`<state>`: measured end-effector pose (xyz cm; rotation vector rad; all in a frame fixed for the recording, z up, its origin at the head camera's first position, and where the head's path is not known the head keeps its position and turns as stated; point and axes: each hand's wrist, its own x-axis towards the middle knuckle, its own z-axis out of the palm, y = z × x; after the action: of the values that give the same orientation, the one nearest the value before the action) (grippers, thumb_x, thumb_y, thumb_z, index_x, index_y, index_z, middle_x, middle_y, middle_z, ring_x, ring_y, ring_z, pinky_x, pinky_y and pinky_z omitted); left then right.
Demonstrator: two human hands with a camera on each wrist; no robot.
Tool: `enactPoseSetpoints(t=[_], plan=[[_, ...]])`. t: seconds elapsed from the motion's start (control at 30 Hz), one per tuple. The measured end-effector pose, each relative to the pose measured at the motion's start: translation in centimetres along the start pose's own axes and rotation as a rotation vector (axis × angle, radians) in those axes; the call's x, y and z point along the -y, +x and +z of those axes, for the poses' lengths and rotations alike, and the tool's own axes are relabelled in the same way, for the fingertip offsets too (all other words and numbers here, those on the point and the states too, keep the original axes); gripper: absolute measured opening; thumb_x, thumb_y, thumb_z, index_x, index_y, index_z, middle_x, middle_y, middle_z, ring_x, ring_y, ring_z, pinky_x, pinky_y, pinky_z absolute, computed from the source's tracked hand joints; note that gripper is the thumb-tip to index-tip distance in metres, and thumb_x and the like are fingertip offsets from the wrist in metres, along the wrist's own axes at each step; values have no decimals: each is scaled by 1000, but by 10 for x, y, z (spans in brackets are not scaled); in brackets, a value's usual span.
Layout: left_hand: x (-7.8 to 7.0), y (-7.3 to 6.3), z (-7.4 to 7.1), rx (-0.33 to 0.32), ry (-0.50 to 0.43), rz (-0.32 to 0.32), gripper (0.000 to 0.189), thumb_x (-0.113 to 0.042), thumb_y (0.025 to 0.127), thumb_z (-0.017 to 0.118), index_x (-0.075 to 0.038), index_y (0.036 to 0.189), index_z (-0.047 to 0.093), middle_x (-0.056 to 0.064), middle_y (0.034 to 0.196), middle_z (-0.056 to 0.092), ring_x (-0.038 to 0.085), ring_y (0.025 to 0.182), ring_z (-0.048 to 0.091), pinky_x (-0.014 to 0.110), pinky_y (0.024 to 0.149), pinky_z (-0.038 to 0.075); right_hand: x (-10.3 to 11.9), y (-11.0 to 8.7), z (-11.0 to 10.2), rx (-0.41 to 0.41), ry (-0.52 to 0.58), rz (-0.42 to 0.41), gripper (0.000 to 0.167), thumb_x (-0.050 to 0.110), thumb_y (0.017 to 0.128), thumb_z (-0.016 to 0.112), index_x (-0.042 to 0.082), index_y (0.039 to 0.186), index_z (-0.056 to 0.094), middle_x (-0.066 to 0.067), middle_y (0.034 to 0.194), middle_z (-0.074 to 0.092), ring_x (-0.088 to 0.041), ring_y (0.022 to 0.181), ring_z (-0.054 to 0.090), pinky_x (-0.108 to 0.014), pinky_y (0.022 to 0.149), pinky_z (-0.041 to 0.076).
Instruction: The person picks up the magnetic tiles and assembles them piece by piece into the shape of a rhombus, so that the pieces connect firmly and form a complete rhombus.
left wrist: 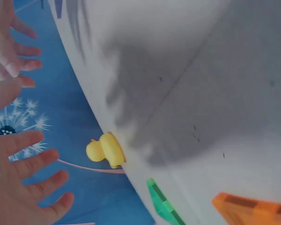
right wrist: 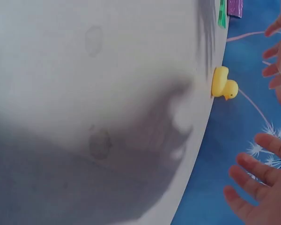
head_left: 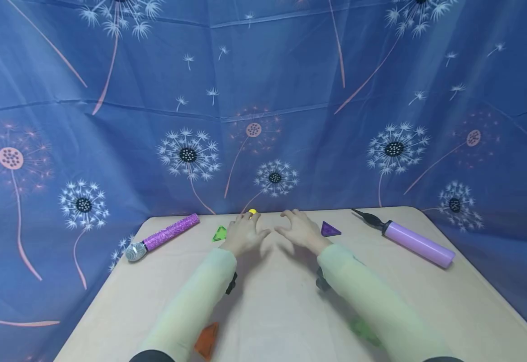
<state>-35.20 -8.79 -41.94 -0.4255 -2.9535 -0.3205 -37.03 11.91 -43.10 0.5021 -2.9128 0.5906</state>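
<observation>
Both hands reach forward above the far half of the table, fingers spread and thumbs towards each other. Nothing is held by the left hand (head_left: 244, 234) or by the right hand (head_left: 303, 230). Just beyond the left fingers sits a yellow toy duck (left wrist: 106, 151), mostly covered by that hand in the head view and plain in the right wrist view (right wrist: 223, 83). Left of the left hand lies a green translucent triangular tile (head_left: 220, 234). A purple triangular tile (head_left: 330, 230) lies right of the right hand.
A glittery purple microphone (head_left: 166, 235) lies at the table's left edge, and a lilac hand pump (head_left: 415, 242) at the right. An orange tile (head_left: 207, 341) is beside the left forearm; a green tile (head_left: 364, 331) is under the right. A blue patterned cloth (head_left: 290, 75) hangs behind.
</observation>
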Motion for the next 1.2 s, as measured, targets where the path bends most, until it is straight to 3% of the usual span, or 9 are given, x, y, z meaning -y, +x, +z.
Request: enactPoseSetpoints(t=[0.17,0.33,0.53,0.73,0.97,1.2], plan=[[1,-9,-7,-14,26,43,55,-48,98,61,-12,141,59,11,145,55,34,135,48,56,108,39,3,-6,6,22,118,-103,49,40,98,65,10,137,59,-15,130,63,-34,121,58,-53,95,51],[7,-22,-11,-81,-32,134,43,-34,96,65,-7,131,66,13,133,64,34,123,58,54,101,45,10,-17,11,53,306,-283,33,12,94,71,2,126,66,-15,123,66,-36,111,63,-48,95,52],[21,-44,-17,-81,-136,243,48,-27,97,66,-1,138,59,17,135,63,37,125,58,53,104,45,29,-31,13,141,419,-403,27,4,94,69,2,121,69,-11,120,69,-34,109,64,-49,92,55],[36,-69,-25,-40,-190,234,52,-28,99,65,-3,144,54,16,142,58,36,134,50,51,112,38,51,-40,15,216,459,-467,26,6,96,69,6,121,72,-4,118,71,-25,115,64,-48,98,52],[60,-96,-27,9,-204,207,51,-29,100,65,-3,144,56,17,146,54,37,136,49,54,110,40,76,-54,26,325,477,-533,25,9,98,67,8,122,72,2,127,68,-13,123,59,-40,102,50],[84,-118,-25,16,-185,206,42,-19,98,68,-2,136,62,19,141,58,39,133,51,56,110,39,96,-61,41,347,462,-675,22,4,96,67,6,117,72,3,120,66,-16,115,61,-30,99,50]])
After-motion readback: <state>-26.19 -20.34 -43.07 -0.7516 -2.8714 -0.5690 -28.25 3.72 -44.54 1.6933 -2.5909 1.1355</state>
